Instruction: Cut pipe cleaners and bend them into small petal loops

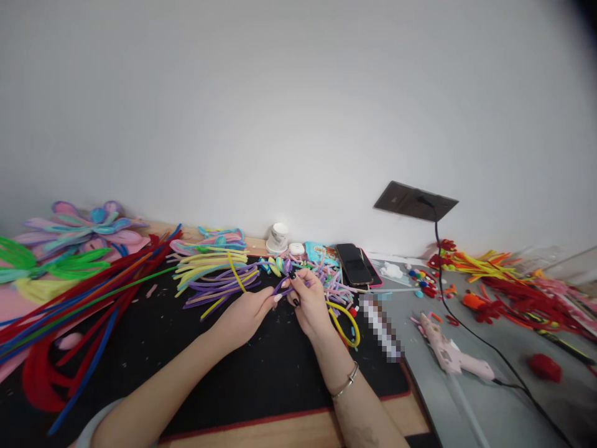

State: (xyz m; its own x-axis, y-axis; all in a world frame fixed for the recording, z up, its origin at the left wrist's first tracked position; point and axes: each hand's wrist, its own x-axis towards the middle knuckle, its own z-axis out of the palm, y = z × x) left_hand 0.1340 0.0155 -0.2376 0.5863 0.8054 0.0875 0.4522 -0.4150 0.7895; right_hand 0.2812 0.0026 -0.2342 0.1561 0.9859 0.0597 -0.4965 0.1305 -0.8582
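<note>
My left hand [254,312] and my right hand [308,300] meet above the black mat [280,379], fingers pinched on a purple pipe cleaner [281,286]. Part of it is hidden by the fingers. Just left of my left hand lies a bundle of purple pipe cleaners [217,289], with pale yellow pipe cleaners [200,264] behind. Behind my right hand is a heap of short pastel pieces [332,280]. A yellow pipe cleaner loop [357,333] rests to the right of my right wrist.
A paper cup [278,238] stands upside down by the wall. Phones [354,264] lie back right. On the grey surface, a pink glue gun [452,351] trails a black cord [448,298] to the socket [410,199]. Long red and blue pipe cleaners [107,311] spread across the left.
</note>
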